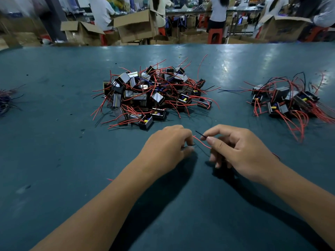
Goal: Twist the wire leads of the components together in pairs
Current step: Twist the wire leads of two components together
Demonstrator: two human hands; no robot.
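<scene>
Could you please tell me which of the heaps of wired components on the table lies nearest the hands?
The big middle heap, straight beyond both hands. The right heap lies farther off to the side, and the left one is cut off at the frame's edge.

Dark green table (54, 124) with scuffed surface, open cardboard boxes (136, 26) beyond its far edge, red plastic stools (215, 35) among them, people (101, 11) working at a distant bench (190, 11)

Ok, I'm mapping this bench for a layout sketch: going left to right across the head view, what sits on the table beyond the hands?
Wire bundle at the left edge → big pile of components in the middle → loose dark wire → smaller pile on the right.
</scene>
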